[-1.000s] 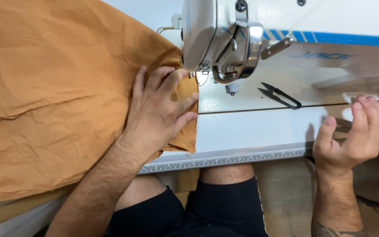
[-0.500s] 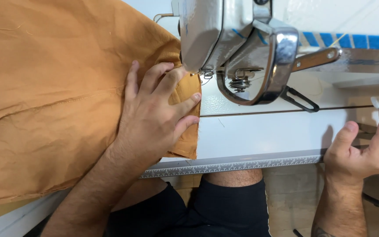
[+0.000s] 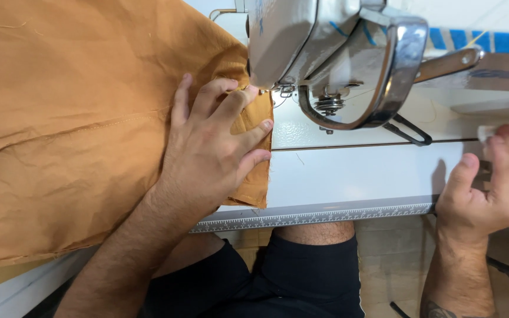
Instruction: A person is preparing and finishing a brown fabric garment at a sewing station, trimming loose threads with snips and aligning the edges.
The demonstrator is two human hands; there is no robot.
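Left hand pinning orange fabric at the sewing machine, right hand working off at the tabletop's far edge.

The orange fabric (image 3: pixel 72 123) is lying spread across the left of the white tabletop (image 3: pixel 354 176), and the left hand (image 3: pixel 210 156) is pressing flat on its folded edge, fingers (image 3: pixel 254 132) splayed wide, tips right under the sewing machine (image 3: pixel 337 59) head. Over on the right, the right hand (image 3: pixel 493 188) is curling, thumb up, around something small and pale; the grip is blurred, so I cannot tell how tightly. Compared with a second ago, the machine head is looming larger and the right hand is sliding further toward the frame's edge.
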